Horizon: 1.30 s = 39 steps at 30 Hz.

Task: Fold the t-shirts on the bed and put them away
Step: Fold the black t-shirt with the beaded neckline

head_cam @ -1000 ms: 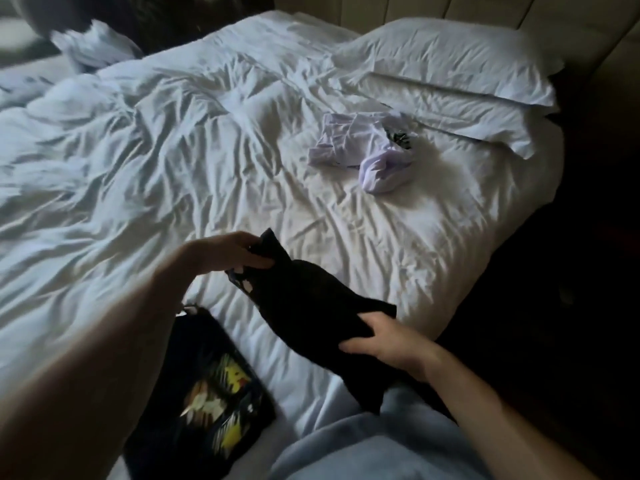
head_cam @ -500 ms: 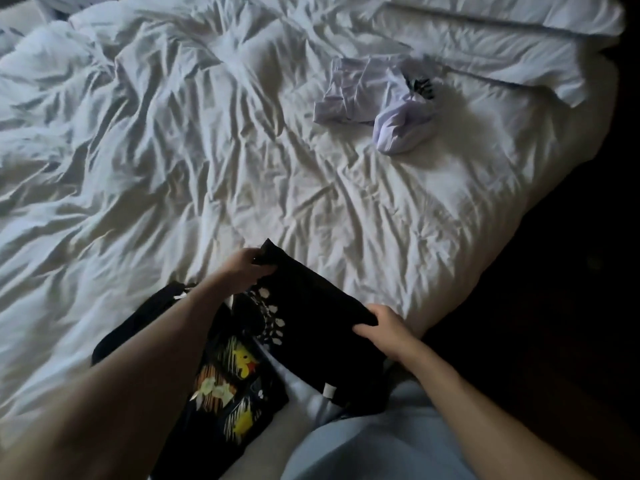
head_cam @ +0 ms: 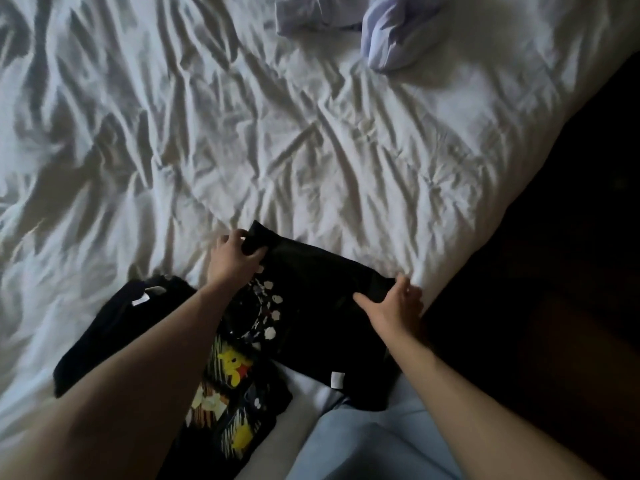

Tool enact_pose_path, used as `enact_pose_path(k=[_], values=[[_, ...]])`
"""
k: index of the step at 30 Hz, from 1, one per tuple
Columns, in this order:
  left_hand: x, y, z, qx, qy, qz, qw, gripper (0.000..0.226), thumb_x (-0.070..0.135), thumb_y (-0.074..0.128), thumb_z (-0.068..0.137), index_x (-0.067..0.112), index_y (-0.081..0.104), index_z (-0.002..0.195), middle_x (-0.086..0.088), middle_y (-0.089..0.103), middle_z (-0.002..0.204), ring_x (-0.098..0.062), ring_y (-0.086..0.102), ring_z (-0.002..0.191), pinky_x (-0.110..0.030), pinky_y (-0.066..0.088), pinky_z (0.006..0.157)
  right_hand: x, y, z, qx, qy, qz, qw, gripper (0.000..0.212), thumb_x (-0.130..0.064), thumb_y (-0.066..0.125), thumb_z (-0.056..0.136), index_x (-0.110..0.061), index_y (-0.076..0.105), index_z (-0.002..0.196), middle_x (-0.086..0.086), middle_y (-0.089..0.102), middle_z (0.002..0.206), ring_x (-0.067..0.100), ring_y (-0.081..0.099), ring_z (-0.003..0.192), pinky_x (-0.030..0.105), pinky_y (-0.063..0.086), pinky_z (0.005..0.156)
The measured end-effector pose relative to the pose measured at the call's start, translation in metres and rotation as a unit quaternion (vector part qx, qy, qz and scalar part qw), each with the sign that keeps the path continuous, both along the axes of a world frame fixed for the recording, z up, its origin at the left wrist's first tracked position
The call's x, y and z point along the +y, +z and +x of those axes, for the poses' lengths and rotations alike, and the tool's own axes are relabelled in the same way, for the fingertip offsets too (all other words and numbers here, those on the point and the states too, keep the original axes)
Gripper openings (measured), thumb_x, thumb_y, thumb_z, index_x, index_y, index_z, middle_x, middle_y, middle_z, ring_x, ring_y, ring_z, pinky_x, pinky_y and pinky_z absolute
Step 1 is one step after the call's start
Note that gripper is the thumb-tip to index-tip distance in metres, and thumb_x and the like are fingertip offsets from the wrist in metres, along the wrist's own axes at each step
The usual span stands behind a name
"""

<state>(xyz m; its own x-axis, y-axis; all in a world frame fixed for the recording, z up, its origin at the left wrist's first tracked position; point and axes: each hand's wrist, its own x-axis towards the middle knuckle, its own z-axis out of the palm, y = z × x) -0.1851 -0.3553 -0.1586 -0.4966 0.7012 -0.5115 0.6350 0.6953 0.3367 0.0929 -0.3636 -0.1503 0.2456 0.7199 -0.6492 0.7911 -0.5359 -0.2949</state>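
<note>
Bed: white rumpled duvet covers it; its right edge falls away into dark floor.
Black t-shirt: lies at the near edge of the bed, partly folded, a pale print showing along its left side and a small white tag near its lower hem.
Left hand: fingers curled round the shirt's far left corner — gripping the cloth.
Right hand: thumb on top of the fabric, fingers wrapped over the shirt's right edge, holding it beside the bed's edge.
Second dark t-shirt: lies flat just left of the first, partly under the left forearm, with a yellow-and-white cartoon print.
Lavender garment: crumpled at the far top of the bed, well apart from the dark shirts.
Containers: cannot tell — only bedding and clothes show.
</note>
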Motion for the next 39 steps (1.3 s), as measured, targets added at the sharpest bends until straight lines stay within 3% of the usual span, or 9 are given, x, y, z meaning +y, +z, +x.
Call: enact_pose_path(k=[3,5,8,12,17,22,26,31,39], values=[[0.006,0.0,-0.006,-0.096,0.059,-0.018,0.993,0.035,0.034,0.075,0.085,0.011,0.061,0.107,-0.006,0.067,0.102,-0.012,0.062,0.074,-0.025,0.049,0.064,-0.007,-0.006,0.001,0.073,-0.087,-0.091,0.989,0.103,-0.047,0.076,0.08,0.0,0.018,0.15,0.023,0.029,0.153,0.037,0.033,0.14,0.041,0.03,0.113],[0.01,-0.003,-0.014,-0.154,0.074,-0.05,0.984,0.032,0.034,0.076,0.084,0.006,0.069,0.098,-0.011,0.073,0.096,-0.023,0.068,0.079,-0.035,0.057,0.076,-0.007,-0.014,0.002,0.139,-0.15,-0.106,0.973,0.092,-0.038,0.077,0.083,0.003,0.026,0.148,0.02,0.041,0.147,0.033,0.044,0.134,0.034,0.038,0.105],[0.01,0.0,-0.016,-0.215,0.084,-0.02,0.973,0.029,0.023,0.074,0.087,0.006,0.071,0.11,-0.018,0.073,0.1,-0.033,0.07,0.092,-0.045,0.056,0.091,-0.004,-0.019,0.006,0.182,-0.182,-0.1,0.961,0.077,-0.034,0.074,0.086,-0.002,0.036,0.144,0.014,0.048,0.142,0.031,0.049,0.128,0.037,0.044,0.104],[0.009,0.009,-0.011,-0.228,0.074,0.074,0.968,0.027,0.015,0.067,0.091,0.01,0.065,0.118,-0.013,0.072,0.107,-0.03,0.069,0.097,-0.041,0.055,0.089,0.02,-0.006,0.011,0.207,-0.162,-0.04,0.964,0.075,-0.038,0.072,0.086,-0.008,0.038,0.146,0.012,0.048,0.145,0.031,0.05,0.13,0.044,0.043,0.108],[0.003,0.009,0.001,-0.263,0.14,0.188,0.936,0.016,0.024,0.06,0.097,0.023,0.065,0.113,0.0,0.072,0.105,-0.019,0.069,0.096,-0.036,0.055,0.087,0.086,0.025,0.014,0.203,-0.052,0.054,0.976,0.057,-0.032,0.073,0.087,-0.012,0.052,0.136,0.006,0.061,0.127,0.027,0.058,0.118,0.036,0.048,0.1],[-0.006,-0.017,0.005,-0.271,0.249,0.165,0.915,0.029,0.044,0.062,0.092,0.021,0.069,0.109,0.001,0.075,0.099,-0.019,0.071,0.093,-0.042,0.056,0.09,0.158,0.023,-0.008,0.179,0.079,0.063,0.979,0.034,-0.034,0.073,0.086,-0.011,0.061,0.109,0.008,0.066,0.109,0.027,0.063,0.101,0.04,0.052,0.091],[-0.013,-0.027,0.008,-0.368,0.311,0.139,0.865,0.032,0.034,0.066,0.093,0.009,0.069,0.113,-0.008,0.076,0.098,-0.019,0.073,0.084,-0.029,0.058,0.074,0.164,0.001,-0.007,0.237,0.007,-0.035,0.971,0.057,-0.039,0.079,0.08,-0.005,0.06,0.121,0.01,0.068,0.114,0.026,0.066,0.103,0.042,0.054,0.096],[-0.019,-0.014,0.026,-0.275,0.308,0.191,0.891,0.017,0.016,0.063,0.096,0.01,0.066,0.11,0.002,0.071,0.089,-0.008,0.068,0.075,-0.013,0.049,0.061,0.162,-0.009,-0.003,0.242,0.085,-0.016,0.966,0.039,-0.021,0.068,0.092,-0.004,0.059,0.126,0.004,0.065,0.114,0.022,0.062,0.101,0.036,0.051,0.094],[-0.072,0.053,0.058,-0.144,0.456,0.323,0.817,0.01,0.023,0.065,0.093,0.025,0.065,0.103,0.005,0.071,0.097,-0.01,0.067,0.091,-0.028,0.051,0.08,0.189,0.06,-0.069,0.345,0.263,0.003,0.901,0.034,-0.022,0.067,0.093,-0.017,0.059,0.126,-0.009,0.066,0.103,0.01,0.064,0.098,0.023,0.049,0.08]])
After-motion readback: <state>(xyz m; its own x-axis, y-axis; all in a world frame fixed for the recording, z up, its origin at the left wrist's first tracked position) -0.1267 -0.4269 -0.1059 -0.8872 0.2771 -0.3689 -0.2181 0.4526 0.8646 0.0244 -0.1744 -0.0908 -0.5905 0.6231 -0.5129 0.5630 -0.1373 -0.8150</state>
